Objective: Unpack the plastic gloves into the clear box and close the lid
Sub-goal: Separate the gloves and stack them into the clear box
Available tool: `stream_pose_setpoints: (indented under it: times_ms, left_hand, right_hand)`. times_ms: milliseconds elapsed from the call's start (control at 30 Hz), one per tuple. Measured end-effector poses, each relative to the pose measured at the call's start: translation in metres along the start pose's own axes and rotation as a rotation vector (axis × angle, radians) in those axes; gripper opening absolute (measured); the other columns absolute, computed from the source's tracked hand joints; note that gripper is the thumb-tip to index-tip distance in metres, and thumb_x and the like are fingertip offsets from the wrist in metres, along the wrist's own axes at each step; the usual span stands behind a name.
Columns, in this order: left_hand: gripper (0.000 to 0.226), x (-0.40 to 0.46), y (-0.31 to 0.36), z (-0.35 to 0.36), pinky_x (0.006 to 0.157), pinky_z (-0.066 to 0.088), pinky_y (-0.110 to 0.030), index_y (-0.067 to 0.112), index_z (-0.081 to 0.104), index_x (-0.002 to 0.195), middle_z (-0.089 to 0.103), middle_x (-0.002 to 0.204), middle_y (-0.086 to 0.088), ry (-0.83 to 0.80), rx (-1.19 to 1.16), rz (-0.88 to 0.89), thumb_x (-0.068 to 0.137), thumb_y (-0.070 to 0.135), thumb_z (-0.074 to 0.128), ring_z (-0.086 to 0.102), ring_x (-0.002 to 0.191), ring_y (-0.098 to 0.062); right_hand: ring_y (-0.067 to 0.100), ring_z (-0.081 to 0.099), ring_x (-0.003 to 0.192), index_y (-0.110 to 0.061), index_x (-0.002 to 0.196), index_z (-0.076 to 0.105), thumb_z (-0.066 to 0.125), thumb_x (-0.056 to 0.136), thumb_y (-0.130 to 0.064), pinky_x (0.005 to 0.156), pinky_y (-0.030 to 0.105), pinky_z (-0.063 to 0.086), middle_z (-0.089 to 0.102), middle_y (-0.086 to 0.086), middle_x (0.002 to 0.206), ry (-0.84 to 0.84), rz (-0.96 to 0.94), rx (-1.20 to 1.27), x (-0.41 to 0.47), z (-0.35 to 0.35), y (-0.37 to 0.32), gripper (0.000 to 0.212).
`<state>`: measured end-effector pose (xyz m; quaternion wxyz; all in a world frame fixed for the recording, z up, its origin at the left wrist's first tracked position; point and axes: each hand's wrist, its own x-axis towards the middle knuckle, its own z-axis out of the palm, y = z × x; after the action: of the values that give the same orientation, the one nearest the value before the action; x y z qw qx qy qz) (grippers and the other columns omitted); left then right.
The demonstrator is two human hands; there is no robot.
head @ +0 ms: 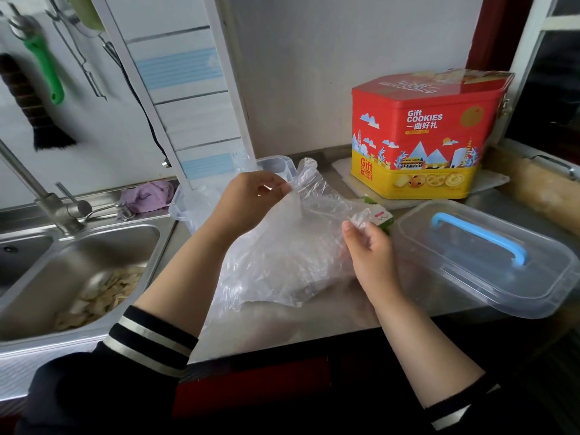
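We are holding the gloves [282,246], a crumpled clear plastic bundle, up over the steel bench [314,312] between both hands. Our left hand [248,199] is pinching the top edge of the plastic between thumb and fingertips, its grip closed on the film. Our right hand [367,246] is pinching the other end in a curled grip, near a green label [381,219] that is peeking out behind it. The box [276,164] is sitting behind the left hand, mostly hidden, so we cannot tell what it is holding. Its lid [483,259], with a blue handle [480,237], is lying on the bench just right of our right hand. A cookie tin [420,136] is standing behind the lid, and a sink [78,271] is lying to our left.
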<state>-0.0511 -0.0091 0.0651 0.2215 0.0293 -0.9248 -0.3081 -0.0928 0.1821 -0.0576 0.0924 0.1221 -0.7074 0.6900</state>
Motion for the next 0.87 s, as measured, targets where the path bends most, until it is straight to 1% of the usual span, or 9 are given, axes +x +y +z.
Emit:
stream_pose_setpoints:
  times_ms: [100,200,267,334,467,534,667,801,867]
  left_hand:
    - [0.01,-0.001,0.002,0.001,0.069,0.048,-0.015,0.018,0.072,0.087,0.071,0.075,0.004,-0.049,-0.116,0.007,0.089,0.027,0.068,0.062,0.064,-0.005]
    - [0.004,-0.002,0.004,0.003,0.061,0.044,-0.014,0.023,0.07,0.083,0.07,0.076,0.003,-0.101,-0.074,0.052,0.086,0.024,0.071,0.053,0.055,-0.001]
    - [0.005,-0.002,0.005,0.006,0.057,0.037,-0.007,0.023,0.069,0.081,0.069,0.076,0.005,-0.112,-0.058,0.072,0.084,0.022,0.073,0.049,0.052,0.002]
    - [0.008,-0.004,0.004,0.008,0.056,0.034,-0.008,0.026,0.068,0.08,0.068,0.077,0.006,-0.125,-0.079,0.076,0.083,0.022,0.074,0.046,0.05,0.003]
    - [0.014,-0.006,0.001,0.008,0.059,0.035,-0.006,0.031,0.067,0.088,0.065,0.083,0.014,-0.126,-0.01,0.081,0.079,0.033,0.077,0.049,0.057,0.008]
    - [0.021,-0.008,-0.003,0.003,0.063,0.035,-0.004,0.032,0.066,0.093,0.063,0.085,0.02,-0.127,0.039,0.065,0.077,0.04,0.076,0.051,0.071,0.014]
    - [0.017,-0.009,-0.01,-0.004,0.071,0.041,-0.017,0.035,0.067,0.093,0.061,0.085,0.021,-0.122,0.143,0.036,0.08,0.043,0.073,0.054,0.076,0.002]
    - [0.029,-0.009,-0.009,-0.008,0.077,0.047,-0.026,0.031,0.067,0.104,0.055,0.097,0.015,-0.052,0.263,0.089,0.081,0.046,0.071,0.056,0.088,-0.009]
    - [0.039,-0.01,-0.006,-0.01,0.072,0.045,-0.027,0.03,0.062,0.111,0.052,0.096,0.013,-0.073,0.35,0.091,0.079,0.05,0.071,0.054,0.085,-0.011]
  right_hand:
    - [0.012,0.056,0.092,-0.019,0.11,0.052,0.065,0.081,-0.052,0.077,0.024,0.048,0.06,0.0,0.105,0.081,-0.056,-0.071,0.0,-0.002,-0.001,0.046]
    - [0.011,0.049,0.113,-0.017,0.133,0.042,0.063,0.081,-0.057,0.094,0.019,0.041,0.051,0.0,0.125,0.179,-0.292,-0.158,0.002,-0.006,-0.012,0.069]
    - [0.013,0.05,0.116,-0.014,0.134,0.045,0.061,0.08,-0.06,0.098,0.025,0.038,0.056,0.001,0.126,0.092,-0.405,-0.265,0.007,-0.004,-0.023,0.073]
    - [0.009,0.055,0.106,-0.014,0.128,0.053,0.065,0.078,-0.058,0.09,0.024,0.04,0.062,-0.005,0.114,-0.078,-0.352,-0.343,0.016,0.002,-0.037,0.068]
    - [0.008,0.059,0.078,-0.016,0.09,0.071,0.068,0.087,-0.027,0.064,0.021,0.043,0.066,-0.009,0.083,-0.155,-0.201,-0.313,0.033,0.008,-0.042,0.011]
    - [0.013,0.061,0.078,-0.014,0.086,0.07,0.064,0.09,-0.024,0.066,0.023,0.048,0.068,-0.005,0.082,-0.148,-0.173,-0.285,0.039,0.006,-0.037,0.011]
    - [0.012,0.056,0.068,-0.012,0.08,0.063,0.059,0.094,-0.022,0.057,0.024,0.041,0.063,-0.006,0.072,-0.135,-0.137,-0.31,0.042,0.004,-0.033,0.017]
    - [0.01,0.061,0.088,-0.012,0.108,0.07,0.056,0.096,-0.025,0.069,0.016,0.042,0.069,-0.004,0.098,-0.144,-0.122,-0.334,0.04,0.002,-0.035,0.023]
    - [0.01,0.062,0.098,-0.015,0.117,0.068,0.055,0.096,-0.028,0.079,0.022,0.047,0.069,-0.004,0.108,-0.141,-0.114,-0.335,0.042,0.001,-0.038,0.027]
